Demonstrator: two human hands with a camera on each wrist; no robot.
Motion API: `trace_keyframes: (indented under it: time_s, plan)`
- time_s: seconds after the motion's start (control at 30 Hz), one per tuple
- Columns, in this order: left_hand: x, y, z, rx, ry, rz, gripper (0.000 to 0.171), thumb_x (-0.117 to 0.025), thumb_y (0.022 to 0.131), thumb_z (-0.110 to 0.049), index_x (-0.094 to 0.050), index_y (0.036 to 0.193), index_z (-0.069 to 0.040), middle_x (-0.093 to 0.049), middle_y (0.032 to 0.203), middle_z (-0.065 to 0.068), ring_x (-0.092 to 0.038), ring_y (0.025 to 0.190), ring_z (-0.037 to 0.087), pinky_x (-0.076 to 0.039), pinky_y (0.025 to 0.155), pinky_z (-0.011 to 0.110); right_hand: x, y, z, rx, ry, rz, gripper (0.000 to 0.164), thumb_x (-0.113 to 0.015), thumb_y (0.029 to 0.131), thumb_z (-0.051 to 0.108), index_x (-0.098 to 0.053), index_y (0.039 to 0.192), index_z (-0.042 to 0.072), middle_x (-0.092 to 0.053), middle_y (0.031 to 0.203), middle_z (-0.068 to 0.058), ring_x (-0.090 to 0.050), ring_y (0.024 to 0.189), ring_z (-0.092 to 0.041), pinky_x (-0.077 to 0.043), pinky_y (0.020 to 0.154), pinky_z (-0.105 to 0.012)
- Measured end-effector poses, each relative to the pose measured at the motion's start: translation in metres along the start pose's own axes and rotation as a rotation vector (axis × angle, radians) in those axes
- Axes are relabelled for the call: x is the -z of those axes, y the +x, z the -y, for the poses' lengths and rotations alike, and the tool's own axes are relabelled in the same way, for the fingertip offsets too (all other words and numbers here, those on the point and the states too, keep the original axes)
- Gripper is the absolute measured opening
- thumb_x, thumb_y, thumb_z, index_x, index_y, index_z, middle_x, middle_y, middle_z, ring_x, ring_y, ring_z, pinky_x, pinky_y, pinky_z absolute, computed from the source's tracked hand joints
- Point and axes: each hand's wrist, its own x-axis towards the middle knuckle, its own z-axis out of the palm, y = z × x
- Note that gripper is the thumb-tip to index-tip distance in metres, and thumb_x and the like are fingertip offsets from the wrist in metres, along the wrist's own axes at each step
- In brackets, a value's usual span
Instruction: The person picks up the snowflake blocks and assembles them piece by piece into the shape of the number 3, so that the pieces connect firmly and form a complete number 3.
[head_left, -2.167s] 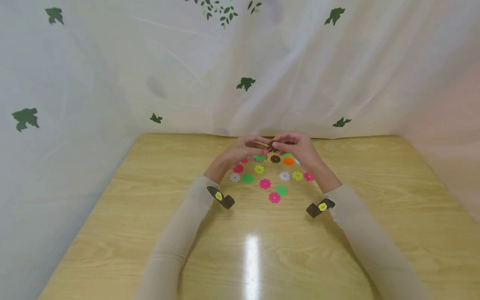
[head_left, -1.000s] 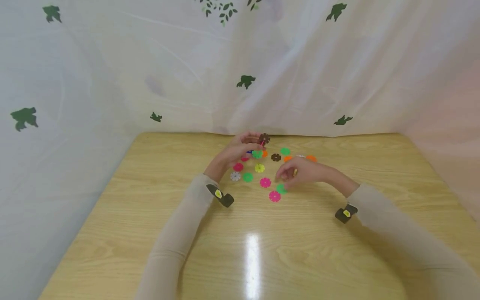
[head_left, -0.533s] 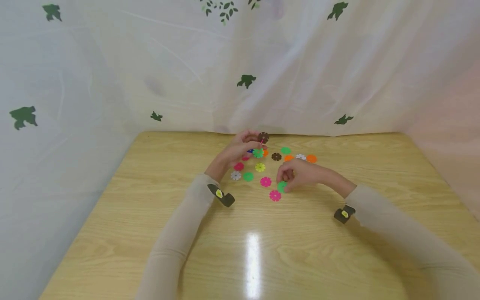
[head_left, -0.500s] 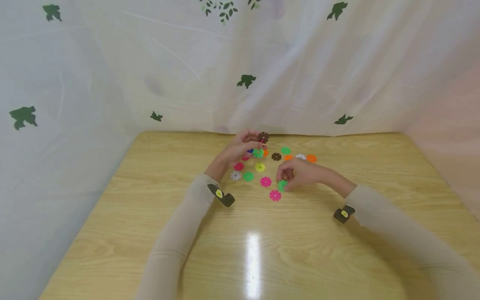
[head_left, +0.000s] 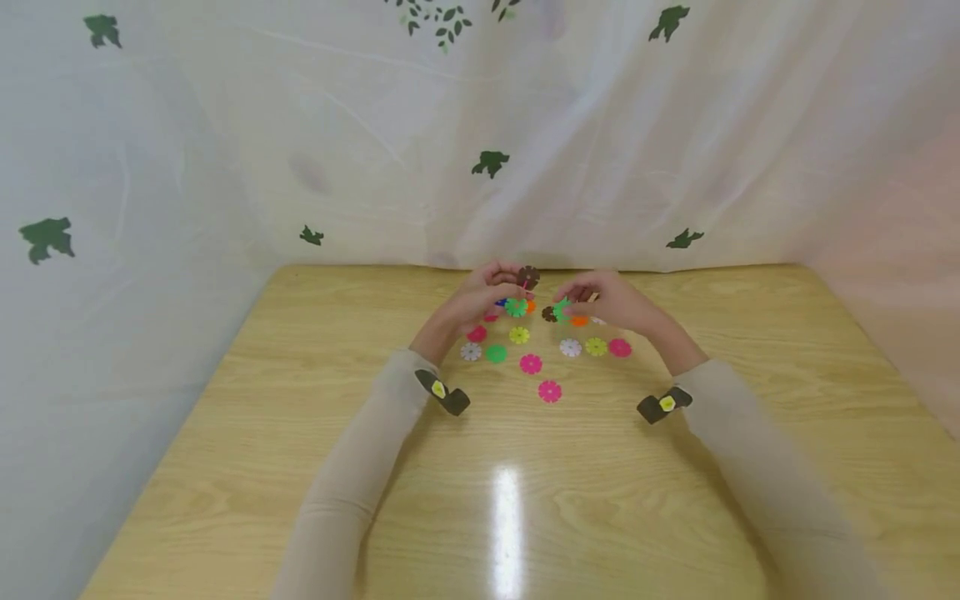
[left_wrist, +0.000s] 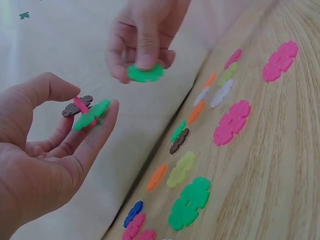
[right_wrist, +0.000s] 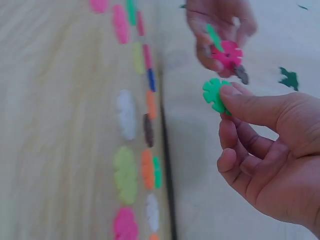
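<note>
In the head view my left hand (head_left: 474, 307) is raised over the far part of the table. Between its thumb and fingers it pinches a joined piece of notched plastic discs: a pink disc (right_wrist: 229, 55) with a green disc (left_wrist: 92, 115) slotted at one side and a brown disc (left_wrist: 71, 107) at the other. My right hand (head_left: 621, 302) faces it, a short gap away. Thumb and index finger there pinch a single green notched disc (right_wrist: 214, 96), its slots showing round the rim. Its other fingers curl loosely below.
Several loose discs lie flat on the wooden table (head_left: 390, 500) below the hands, among them a pink disc (head_left: 550, 392), a white disc (head_left: 571, 347) and a yellow disc (head_left: 519, 335). A pale curtain (head_left: 375, 167) hangs along the table's far edge.
My right hand left the joined piece, went down to the near discs, picked up a green disc and carried it back up toward my left hand. The left hand stays in place, holding the piece.
</note>
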Motion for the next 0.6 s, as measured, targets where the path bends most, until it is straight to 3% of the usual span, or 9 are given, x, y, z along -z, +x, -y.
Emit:
trace_keyframes:
  time_s: [0.13, 0.23, 0.43, 0.6]
  plan:
    - [0.001, -0.001, -0.002, 0.000, -0.005, 0.011, 0.027, -0.060, 0.099, -0.003, -0.052, 0.124, -0.007, -0.065, 0.112, 0.006, -0.057, 0.128, 0.046, -0.055, 0.071, 0.026, 0.006, 0.005, 0.007, -0.015, 0.099, -0.097, 0.019, -0.069, 0.097, 0.010, -0.072, 0.114, 0.001, -0.070, 0.099, -0.014, -0.061, 0.088, -0.024, -0.053, 0.074, -0.024]
    - [0.001, -0.002, -0.002, 0.002, -0.003, 0.018, 0.027, -0.060, 0.098, -0.004, -0.053, 0.124, -0.007, -0.067, 0.110, 0.006, -0.057, 0.127, 0.046, -0.052, 0.067, 0.023, 0.004, 0.007, 0.010, -0.043, 0.175, -0.165, 0.017, -0.069, 0.098, 0.010, -0.070, 0.112, 0.001, -0.068, 0.098, -0.012, -0.062, 0.089, -0.023, -0.054, 0.074, -0.023]
    - [0.001, -0.002, -0.002, -0.008, 0.014, 0.027, 0.027, -0.061, 0.097, -0.006, -0.056, 0.124, -0.008, -0.069, 0.106, 0.004, -0.067, 0.100, 0.022, -0.034, 0.055, 0.022, -0.007, 0.011, 0.006, -0.053, 0.290, -0.273, 0.017, -0.072, 0.094, 0.007, -0.066, 0.105, -0.004, -0.069, 0.091, -0.003, -0.066, 0.080, -0.012, -0.057, 0.072, -0.020]
    - [0.002, -0.002, -0.002, -0.017, 0.037, 0.041, 0.028, -0.061, 0.096, -0.007, -0.057, 0.124, -0.008, -0.070, 0.109, 0.010, -0.066, 0.097, 0.017, -0.043, 0.065, 0.024, -0.014, 0.012, 0.003, -0.051, 0.334, -0.327, 0.016, -0.073, 0.093, 0.006, -0.065, 0.104, -0.004, -0.070, 0.090, 0.000, -0.069, 0.082, -0.019, -0.059, 0.074, -0.023]
